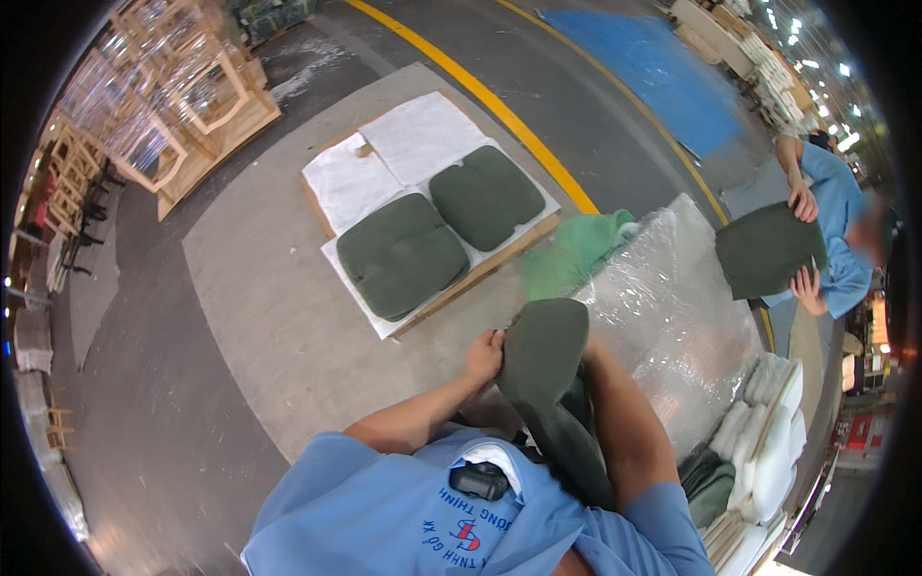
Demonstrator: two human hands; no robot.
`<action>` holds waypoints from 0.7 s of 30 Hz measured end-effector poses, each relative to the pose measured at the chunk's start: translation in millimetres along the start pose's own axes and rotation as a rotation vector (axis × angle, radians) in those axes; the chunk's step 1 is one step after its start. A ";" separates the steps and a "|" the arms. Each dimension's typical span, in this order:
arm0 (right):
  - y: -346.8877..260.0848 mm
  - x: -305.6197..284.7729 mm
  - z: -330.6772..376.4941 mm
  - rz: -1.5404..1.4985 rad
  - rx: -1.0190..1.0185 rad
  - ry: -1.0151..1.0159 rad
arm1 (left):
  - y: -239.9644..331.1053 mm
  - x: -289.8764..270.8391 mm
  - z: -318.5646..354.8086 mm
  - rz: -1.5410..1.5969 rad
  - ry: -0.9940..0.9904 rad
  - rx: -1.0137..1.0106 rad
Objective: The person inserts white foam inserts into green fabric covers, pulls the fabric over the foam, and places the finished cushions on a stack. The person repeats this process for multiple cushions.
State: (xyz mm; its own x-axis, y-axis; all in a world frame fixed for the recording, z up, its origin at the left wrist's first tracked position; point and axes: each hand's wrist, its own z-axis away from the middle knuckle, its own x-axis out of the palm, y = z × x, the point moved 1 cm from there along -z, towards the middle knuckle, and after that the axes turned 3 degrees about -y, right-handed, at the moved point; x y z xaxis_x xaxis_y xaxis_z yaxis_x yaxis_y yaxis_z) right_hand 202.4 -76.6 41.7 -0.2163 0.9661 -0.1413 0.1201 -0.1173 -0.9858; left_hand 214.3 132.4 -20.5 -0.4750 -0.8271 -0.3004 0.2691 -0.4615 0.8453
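A dark green seat cushion (544, 348) is raised in front of my chest, tilted, with more dark green fabric (567, 437) hanging below it. My left hand (485, 355) is closed on its left edge. At the other side my right hand (595, 353) reaches behind the cushion, and its fingers are hidden. Ahead, two more dark green cushions, a nearer one (401, 257) and a farther one (488, 197), lie side by side on a low stack covered with white sheets (423, 134).
Clear plastic wrap (677, 317) covers a bulky pile on my right, beside green plastic (581, 252). Another person (836, 206) there holds a dark green cushion (771, 252). White padded pieces (764, 422) are stacked at lower right. Wooden frames (182, 106) stand far left.
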 end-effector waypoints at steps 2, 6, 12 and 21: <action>2.9 5.4 10.7 0.098 0.191 0.126 | -11.4 -8.6 -8.7 -0.097 -0.088 0.038; -39.5 -22.0 55.4 0.749 0.786 0.245 | 11.8 -31.7 -31.6 0.025 -0.523 0.262; -180.8 15.9 222.9 -0.385 0.602 0.425 | 32.6 -48.0 -70.1 0.105 -1.074 -0.034; -257.2 163.3 304.8 0.223 0.555 0.739 | 39.3 -22.0 -78.6 0.007 -1.135 -0.025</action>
State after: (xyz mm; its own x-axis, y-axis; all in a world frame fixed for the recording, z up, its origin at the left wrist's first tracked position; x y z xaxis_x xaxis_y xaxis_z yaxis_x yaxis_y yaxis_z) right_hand -159.1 41.2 244.5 0.4470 0.7869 -0.4254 -0.4340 -0.2251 -0.8724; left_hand 301.2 107.3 -15.4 -0.9549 -0.0670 0.2892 0.2854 -0.4745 0.8327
